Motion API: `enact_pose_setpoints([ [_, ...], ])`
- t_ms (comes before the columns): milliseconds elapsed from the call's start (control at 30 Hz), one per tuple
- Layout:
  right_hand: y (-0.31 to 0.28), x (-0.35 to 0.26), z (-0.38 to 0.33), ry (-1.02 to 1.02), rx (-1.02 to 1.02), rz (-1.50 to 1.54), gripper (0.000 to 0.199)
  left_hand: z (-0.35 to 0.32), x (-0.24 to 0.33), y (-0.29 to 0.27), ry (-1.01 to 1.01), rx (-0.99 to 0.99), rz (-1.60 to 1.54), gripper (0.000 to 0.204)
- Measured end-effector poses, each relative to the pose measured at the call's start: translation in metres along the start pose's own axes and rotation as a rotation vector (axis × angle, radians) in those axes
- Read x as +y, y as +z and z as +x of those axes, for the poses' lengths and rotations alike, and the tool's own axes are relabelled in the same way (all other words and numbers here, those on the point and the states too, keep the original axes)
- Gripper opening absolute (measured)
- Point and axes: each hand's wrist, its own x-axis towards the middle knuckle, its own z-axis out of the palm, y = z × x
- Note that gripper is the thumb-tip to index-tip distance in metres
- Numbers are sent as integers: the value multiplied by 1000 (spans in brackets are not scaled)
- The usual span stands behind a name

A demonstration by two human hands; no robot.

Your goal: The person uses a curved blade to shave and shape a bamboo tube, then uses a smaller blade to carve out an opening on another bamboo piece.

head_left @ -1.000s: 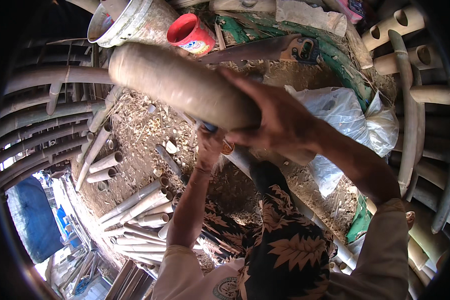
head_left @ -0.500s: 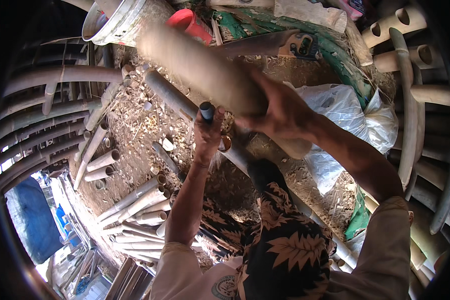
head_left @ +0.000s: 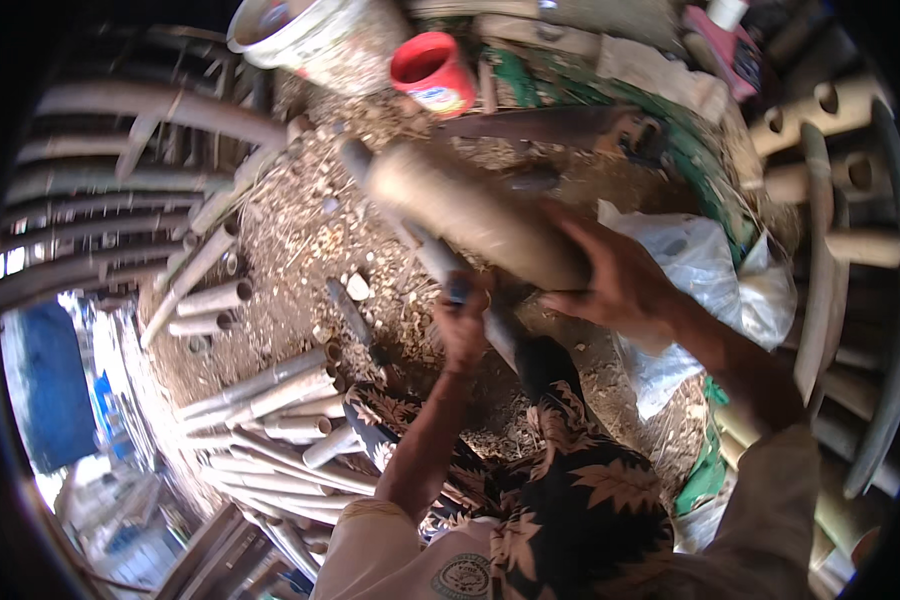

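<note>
At the left, bamboo poles [head_left: 120, 183] are stacked in rows above a blue sheet [head_left: 50, 385], and a pile of cut bamboo tubes [head_left: 290, 397] lies open-ended on the ground. Toward the top, a grimy white bucket [head_left: 335, 50] leans over, something bluish in its mouth too blurred to name; right of it sits a red tub [head_left: 457, 85], its inside too dark to read. In the middle, a worker's left hand [head_left: 463, 325] is clenched around a dark handle [head_left: 458, 288], the fist over a slanting pole [head_left: 432, 255] and the forearm reaching up from below. A thick, pale log [head_left: 475, 210], blurred, slants above that pole; I cannot tell whether they touch. Behind it lies a handsaw [head_left: 545, 125]. The right hand [head_left: 615, 270] grasps the log's right end, fingers on top, thumb beneath, the forearm angled in from the lower right. Beside that hand slumps a clear plastic bag [head_left: 695, 265], contents unclear, and farther right are bamboo pieces with round holes [head_left: 805, 122].
</note>
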Motion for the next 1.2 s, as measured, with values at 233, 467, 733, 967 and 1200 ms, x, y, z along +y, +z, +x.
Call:
enact_pose_setpoints([
  [233, 114, 59, -151, 664, 195, 193, 99, 24, 42, -6, -1, -195, 266, 25],
  [467, 184, 32, -298, 1054, -63, 265, 91, 76, 1, -136, -185, 370, 436, 46],
  [733, 197, -9, -378, 1274, 15, 198, 83, -18, -61, -174, 69, 117, 607, 37],
  [967, 214, -44, -390, 1251, 95, 175, 76, -128, -116, -162, -141, -787, 904, 29],
  [1200, 231, -54, -391, 1241, 13, 169, 70, -134, -112, -175, 28, -1023, 1192, 27],
])
